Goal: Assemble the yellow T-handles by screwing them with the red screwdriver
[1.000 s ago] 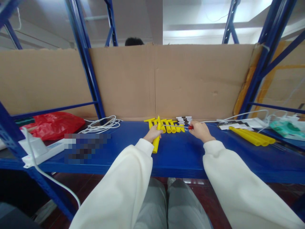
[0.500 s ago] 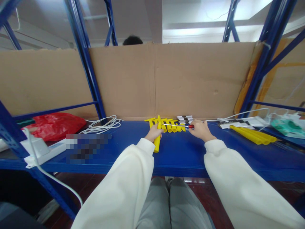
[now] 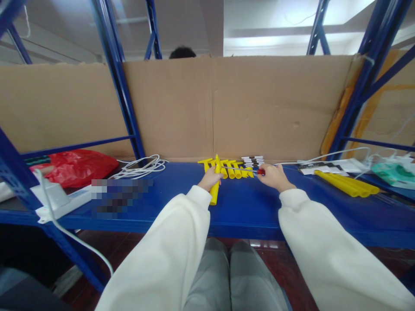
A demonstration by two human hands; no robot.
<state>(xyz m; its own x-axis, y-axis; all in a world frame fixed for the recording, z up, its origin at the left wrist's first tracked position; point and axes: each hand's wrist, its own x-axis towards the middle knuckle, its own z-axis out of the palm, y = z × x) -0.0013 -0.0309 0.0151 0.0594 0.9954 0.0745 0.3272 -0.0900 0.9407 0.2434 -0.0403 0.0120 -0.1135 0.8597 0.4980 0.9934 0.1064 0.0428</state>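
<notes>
My left hand [image 3: 209, 178] is closed around a yellow tube [image 3: 214, 197] that stands tilted above the blue shelf [image 3: 246, 207], its narrow top end pointing away from me. In my right hand [image 3: 275, 176] is a screwdriver [image 3: 260, 172] with a red handle. Its thin metal shaft points left, towards the upper part of the tube; whether the tip touches it I cannot tell. Behind the tube lies a row of several yellow T-shaped pieces [image 3: 238, 173], with small yellow parts [image 3: 249, 173] at its right end.
Several black-and-white pieces [image 3: 253, 161] lie by the cardboard wall [image 3: 259, 108]. More yellow tubes [image 3: 345, 185] rest on the right. To the left are a coiled white cable [image 3: 145, 166], a red plastic bag [image 3: 84, 167] and a white power strip [image 3: 73, 203]. Blue posts [image 3: 121, 86] frame the shelf.
The whole view has shifted slightly. Both hands keep their grips, with the screwdriver still pointed at the yellow tube and hardly any other movement.
</notes>
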